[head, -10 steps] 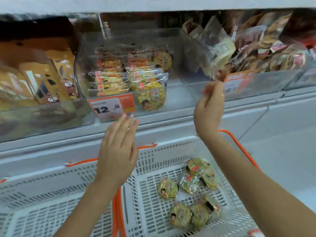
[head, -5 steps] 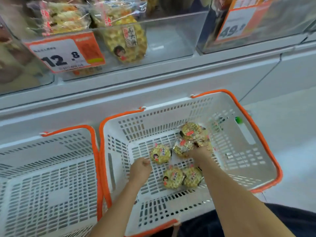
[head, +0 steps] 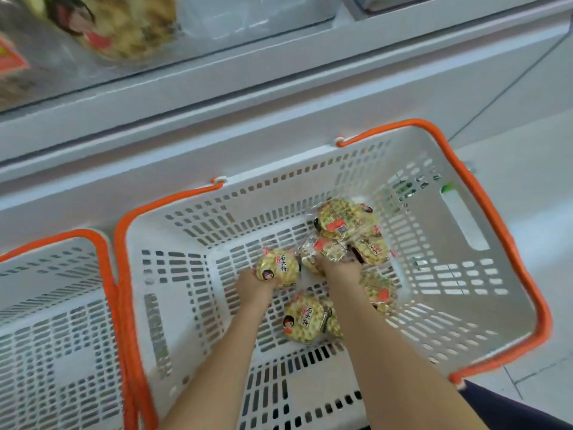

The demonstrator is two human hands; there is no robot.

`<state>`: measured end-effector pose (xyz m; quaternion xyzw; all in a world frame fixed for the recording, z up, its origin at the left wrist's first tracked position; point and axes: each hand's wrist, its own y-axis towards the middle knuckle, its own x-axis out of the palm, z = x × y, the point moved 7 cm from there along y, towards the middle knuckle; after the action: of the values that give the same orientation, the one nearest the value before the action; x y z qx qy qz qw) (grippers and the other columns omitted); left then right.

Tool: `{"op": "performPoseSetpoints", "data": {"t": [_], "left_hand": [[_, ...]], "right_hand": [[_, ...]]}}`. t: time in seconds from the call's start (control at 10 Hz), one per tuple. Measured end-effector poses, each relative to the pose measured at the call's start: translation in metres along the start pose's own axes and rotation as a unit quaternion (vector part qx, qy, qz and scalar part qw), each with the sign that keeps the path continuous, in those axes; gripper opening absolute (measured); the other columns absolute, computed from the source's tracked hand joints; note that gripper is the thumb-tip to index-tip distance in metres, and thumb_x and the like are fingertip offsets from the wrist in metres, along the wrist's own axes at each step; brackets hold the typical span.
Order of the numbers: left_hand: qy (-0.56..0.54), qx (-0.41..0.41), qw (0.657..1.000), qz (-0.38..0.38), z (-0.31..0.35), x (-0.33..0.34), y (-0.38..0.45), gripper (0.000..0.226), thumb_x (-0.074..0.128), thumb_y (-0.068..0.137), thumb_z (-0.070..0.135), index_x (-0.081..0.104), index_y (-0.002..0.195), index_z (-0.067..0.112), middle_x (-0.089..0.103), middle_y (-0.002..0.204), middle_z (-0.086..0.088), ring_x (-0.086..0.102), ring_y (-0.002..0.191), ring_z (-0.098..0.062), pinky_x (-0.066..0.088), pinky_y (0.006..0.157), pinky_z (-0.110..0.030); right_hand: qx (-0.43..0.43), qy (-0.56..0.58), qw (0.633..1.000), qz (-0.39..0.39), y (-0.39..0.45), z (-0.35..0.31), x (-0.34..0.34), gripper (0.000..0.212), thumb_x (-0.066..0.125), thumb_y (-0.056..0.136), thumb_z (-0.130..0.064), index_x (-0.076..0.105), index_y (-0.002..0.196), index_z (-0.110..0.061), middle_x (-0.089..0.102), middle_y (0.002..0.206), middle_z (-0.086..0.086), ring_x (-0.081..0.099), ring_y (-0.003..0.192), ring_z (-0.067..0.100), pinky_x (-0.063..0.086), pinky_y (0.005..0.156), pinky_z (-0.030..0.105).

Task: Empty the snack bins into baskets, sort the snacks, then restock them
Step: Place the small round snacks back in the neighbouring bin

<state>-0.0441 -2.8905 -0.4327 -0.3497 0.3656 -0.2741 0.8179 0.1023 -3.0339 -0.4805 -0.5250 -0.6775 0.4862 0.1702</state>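
Note:
Both my hands reach down into a white basket [head: 462, 218] with an orange rim. Several round yellow snack packs lie on its floor. My left hand [head: 255, 285] grips one round pack [head: 279, 266] at the left of the pile. My right hand [head: 339, 270] is curled onto a clear-wrapped pack [head: 325, 251] in the middle. More packs sit behind [head: 341, 220], to the right [head: 379, 290] and in front [head: 305, 321] of my hands.
A second white basket [head: 55, 336] with an orange rim stands touching on the left, with nothing visible inside. Above runs a white shelf ledge [head: 279, 97] carrying clear bins [head: 248, 17], one with a yellow snack pack [head: 124, 23]. Pale floor shows at right.
My hands came down from the shelf bins into the basket, and my view followed them down and moved closer. My left hand has closed on a round pack; my right reached the pile.

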Motion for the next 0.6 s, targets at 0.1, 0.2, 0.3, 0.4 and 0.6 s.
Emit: {"op": "performPoseSetpoints", "data": {"t": [0.1, 0.2, 0.3, 0.4, 0.6], "left_hand": [[-0.006, -0.009, 0.999, -0.039, 0.003, 0.0, -0.001, 0.026, 0.071, 0.082, 0.013, 0.059, 0.105, 0.01, 0.065, 0.095, -0.003, 0.062, 0.077, -0.016, 0.048, 0.065, -0.025], [-0.026, -0.01, 0.997, -0.072, 0.006, -0.012, -0.011, 0.017, 0.066, 0.086, 0.014, 0.06, 0.101, 0.011, 0.067, 0.101, -0.012, 0.058, 0.073, -0.016, 0.047, 0.067, -0.026], [-0.092, -0.014, 0.994, -0.064, 0.006, -0.037, -0.027, 0.027, 0.063, 0.09, 0.018, 0.057, 0.114, 0.006, 0.063, 0.091, -0.005, 0.057, 0.071, -0.013, 0.049, 0.062, -0.024], [-0.18, -0.016, 0.98, -0.084, 0.007, -0.06, -0.052, 0.042, 0.06, 0.092, 0.017, 0.046, 0.13, 0.006, 0.06, 0.11, -0.008, 0.06, 0.088, -0.019, 0.055, 0.076, -0.033], [-0.302, 0.011, 0.947, -0.112, 0.008, -0.115, -0.112, 0.066, 0.061, 0.09, 0.009, 0.024, 0.145, 0.011, 0.042, 0.141, -0.02, 0.066, 0.087, -0.031, 0.06, 0.067, -0.036]], "right_hand": [[0.029, 0.01, 0.999, 0.014, -0.041, -0.013, -0.006, 0.098, 0.081, 0.073, -0.031, 0.022, 0.145, -0.002, 0.038, 0.145, 0.021, 0.04, 0.132, 0.039, 0.034, 0.11, 0.049], [0.037, 0.063, 0.997, -0.01, -0.052, -0.013, -0.002, 0.08, 0.08, 0.074, -0.029, 0.036, 0.138, -0.011, 0.051, 0.126, 0.013, 0.057, 0.1, 0.027, 0.05, 0.084, 0.041], [0.019, 0.075, 0.997, -0.025, -0.07, -0.017, -0.004, 0.057, 0.082, 0.072, -0.024, 0.052, 0.118, -0.009, 0.054, 0.101, 0.008, 0.04, 0.062, 0.011, 0.04, 0.057, 0.026], [-0.015, 0.069, 0.997, -0.032, -0.104, -0.026, -0.009, 0.033, 0.075, 0.08, -0.015, 0.048, 0.099, -0.013, 0.06, 0.101, 0.012, 0.047, 0.065, 0.015, 0.046, 0.059, 0.029], [-0.264, 0.117, 0.952, -0.1, -0.225, -0.073, 0.001, 0.027, 0.069, 0.082, -0.001, 0.048, 0.078, -0.018, 0.062, 0.084, 0.002, 0.056, 0.073, 0.018, 0.052, 0.072, 0.038]]}}
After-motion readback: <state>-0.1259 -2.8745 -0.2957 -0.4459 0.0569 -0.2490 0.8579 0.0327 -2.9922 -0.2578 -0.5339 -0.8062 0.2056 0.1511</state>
